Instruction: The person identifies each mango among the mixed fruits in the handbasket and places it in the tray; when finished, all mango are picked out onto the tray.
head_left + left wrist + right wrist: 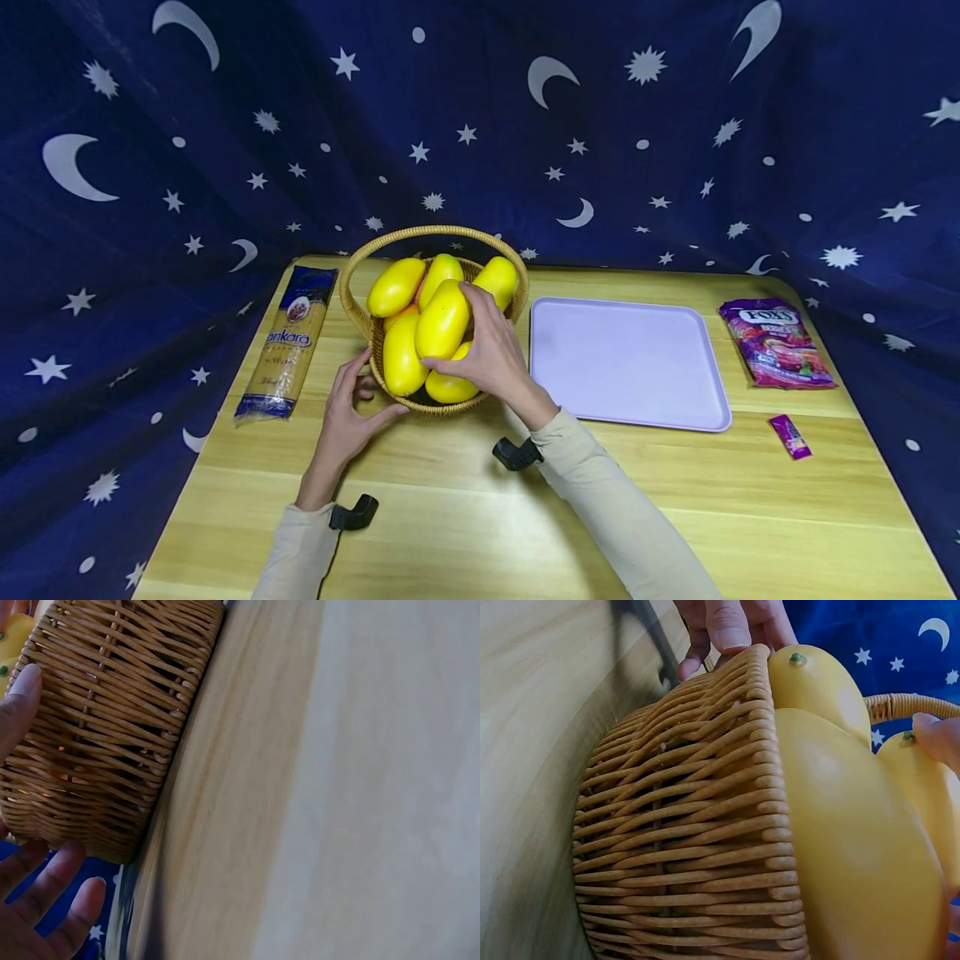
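A wicker basket [435, 408] with a tall arched handle stands on the table, filled with several yellow mangoes [396, 287]. My right hand [491, 346] grips one mango [441, 321] on top of the pile, thumb on the near side and fingers on the far side. In the right wrist view, my right thumb lies near the stem end of that mango [922, 787]. My left hand [348, 412] rests against the basket's near left side, its thumb at the front rim. The left wrist view shows its lower fingers spread loosely beside the woven wall [97, 750].
Left of the basket lies a spaghetti pack [288, 342]. A lilac tray [626, 362] lies to its right. Farther right are a purple candy bag [776, 343] and a small purple sachet [790, 437]. A dark blue star-patterned cloth [480, 108] hangs behind the table.
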`<state>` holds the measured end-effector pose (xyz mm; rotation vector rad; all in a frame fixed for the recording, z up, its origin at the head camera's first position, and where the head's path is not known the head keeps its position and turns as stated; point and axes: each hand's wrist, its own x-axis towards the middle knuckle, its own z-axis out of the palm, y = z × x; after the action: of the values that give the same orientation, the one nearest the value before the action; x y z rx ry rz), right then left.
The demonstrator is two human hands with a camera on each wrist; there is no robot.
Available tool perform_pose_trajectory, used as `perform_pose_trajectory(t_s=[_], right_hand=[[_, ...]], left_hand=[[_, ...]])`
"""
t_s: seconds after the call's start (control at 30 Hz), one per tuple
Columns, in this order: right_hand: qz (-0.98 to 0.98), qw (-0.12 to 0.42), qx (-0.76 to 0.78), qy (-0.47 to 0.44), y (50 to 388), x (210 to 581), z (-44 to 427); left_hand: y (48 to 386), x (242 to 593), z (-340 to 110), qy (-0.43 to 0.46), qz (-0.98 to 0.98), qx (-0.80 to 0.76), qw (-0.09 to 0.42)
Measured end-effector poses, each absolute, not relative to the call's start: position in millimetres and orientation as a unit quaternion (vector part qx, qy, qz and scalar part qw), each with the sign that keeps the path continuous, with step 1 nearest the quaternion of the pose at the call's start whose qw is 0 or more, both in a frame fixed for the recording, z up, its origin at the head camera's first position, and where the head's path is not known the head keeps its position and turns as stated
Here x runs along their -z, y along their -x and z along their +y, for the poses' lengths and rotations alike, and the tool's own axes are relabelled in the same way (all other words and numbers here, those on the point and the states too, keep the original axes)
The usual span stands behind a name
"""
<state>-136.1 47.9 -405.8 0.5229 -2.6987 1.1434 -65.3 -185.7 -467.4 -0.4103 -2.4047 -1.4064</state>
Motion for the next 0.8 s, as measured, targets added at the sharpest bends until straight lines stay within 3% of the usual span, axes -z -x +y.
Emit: perform_pose_trajectory(t_s=[0.8], right_hand=[[-0.879, 0.099, -0.416, -0.211, 121.5, 394.5, 65.0]], left_hand=[[67.0, 472.7, -187.2, 0.132, -0.839, 0.506, 0.154]])
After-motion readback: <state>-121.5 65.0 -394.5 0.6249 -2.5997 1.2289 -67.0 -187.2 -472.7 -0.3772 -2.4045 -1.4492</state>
